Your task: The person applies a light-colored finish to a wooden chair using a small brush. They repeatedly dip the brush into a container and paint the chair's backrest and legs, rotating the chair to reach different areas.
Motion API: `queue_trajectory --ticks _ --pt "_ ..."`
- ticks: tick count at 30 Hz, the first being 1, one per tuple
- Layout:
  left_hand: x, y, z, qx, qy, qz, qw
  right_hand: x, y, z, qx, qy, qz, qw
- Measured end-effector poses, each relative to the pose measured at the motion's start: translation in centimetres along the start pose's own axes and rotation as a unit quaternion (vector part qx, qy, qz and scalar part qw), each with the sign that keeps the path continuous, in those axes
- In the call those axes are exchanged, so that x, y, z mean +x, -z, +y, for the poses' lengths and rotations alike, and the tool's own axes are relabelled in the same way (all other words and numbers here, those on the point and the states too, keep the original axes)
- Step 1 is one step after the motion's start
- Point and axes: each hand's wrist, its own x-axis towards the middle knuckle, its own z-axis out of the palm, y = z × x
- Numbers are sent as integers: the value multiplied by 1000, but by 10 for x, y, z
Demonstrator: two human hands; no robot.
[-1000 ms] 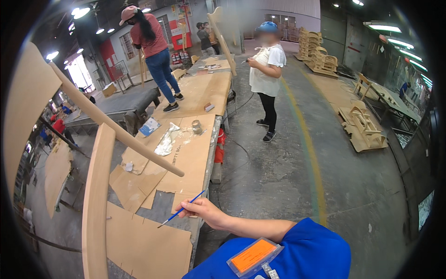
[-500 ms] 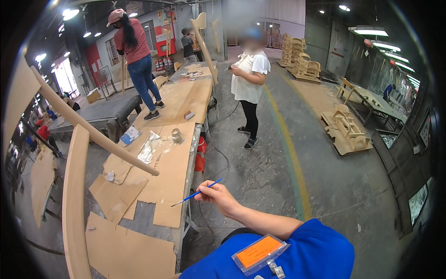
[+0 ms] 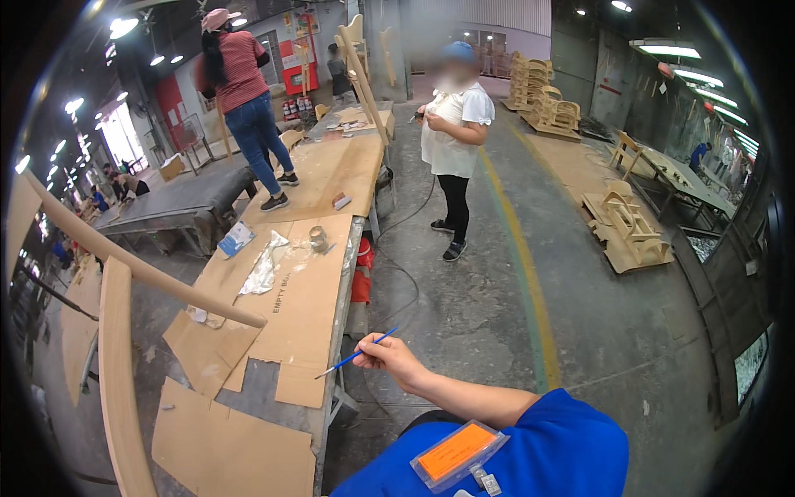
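Grip of the right hand [image 3: 387, 356], shown clamped on a slim blue paintbrush [image 3: 341, 363], thumb and fingertips pinched together about the handle. The brush is held obliquely at the right border of the counter [image 3: 263, 383], its bristle end low and to the left, its butt end projecting up and to the right beyond the fingers; whether the bristles touch anything cannot be told. The wrist runs nearly in line with the bare forearm [image 3: 476, 398], which slants up and leftward from a short blue sleeve [image 3: 575, 431]; an orange badge [image 3: 455, 451] in a clear holder lies on the chest. Left of the brush, cardboard sheets [image 3: 315, 290] cover much of the counter and carry an open can [image 3: 318, 240], a crumpled white sheet [image 3: 263, 272] and a blue-and-white packet [image 3: 237, 238]. At far left, a round wooden rod [image 3: 182, 290] slopes down across the top of a wooden post [image 3: 120, 364]. Farther off, a person in a striped shirt [image 3: 241, 70] stands on the counter's far part, while another in a white blouse [image 3: 454, 124] stands on the floor [image 3: 447, 331] to its right.
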Motion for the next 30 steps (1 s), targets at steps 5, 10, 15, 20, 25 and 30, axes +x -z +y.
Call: queue_trajectory --ticks 5,10,15,20,25,30 --pt "1 6 9 4 -16 12 1000 3 -3 12 -17 -25 -29 999" --pt "4 16 17 9 -32 27 999 5 -9 30 -23 -38 -44 998" --pt "5 31 26 11 -50 40 998 2 -14 49 -28 -48 -61 997" --pt "4 54 35 14 -70 56 996 -6 -19 64 -36 -71 -65 995" --pt "2 107 56 22 -101 80 991 -27 -34 82 -7 -72 -74 995" --pt "-25 166 85 -451 84 16 889 -64 -75 66 25 -43 -151 987"
